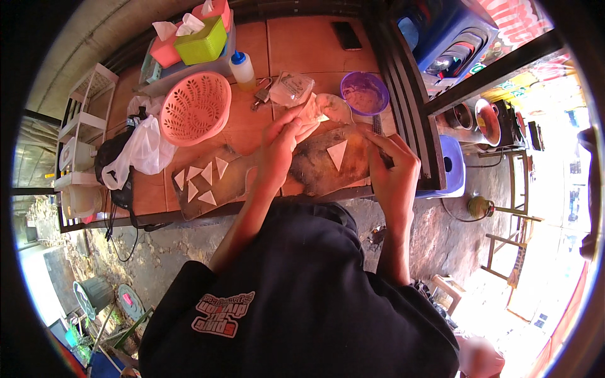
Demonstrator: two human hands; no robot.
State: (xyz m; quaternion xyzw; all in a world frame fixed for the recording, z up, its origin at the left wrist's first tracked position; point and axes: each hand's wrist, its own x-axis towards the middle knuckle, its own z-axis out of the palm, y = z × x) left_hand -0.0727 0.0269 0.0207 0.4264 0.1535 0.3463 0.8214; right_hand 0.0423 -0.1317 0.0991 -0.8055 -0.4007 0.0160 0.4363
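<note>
My left hand (287, 137) is closed, its thumb and fingers pinching a pale, soft-looking piece (311, 111). Closed around the dark handle of a thin utensil is my right hand (392, 165); I cannot make out the utensil's exact kind. A rounded, shiny shape (335, 108) lies between the hands, perhaps the utensil's end. Below them, one white triangular piece (337, 155) rests on a dark-stained board (313, 171). Several smaller white triangles (207, 173) lie on another worn board (234, 179) to the left. A purple bowl (364, 93) holding a pinkish mixture stands beyond my right hand.
On the orange-tiled table (302, 47) stand a pink perforated basket (196, 108), a blue-capped bottle (241, 70), tissue boxes (201, 43) and a clear plastic packet (291, 89). A phone (347, 36) lies far back. White plastic bags (142, 151) sit left; dark slats (403, 82) border the right.
</note>
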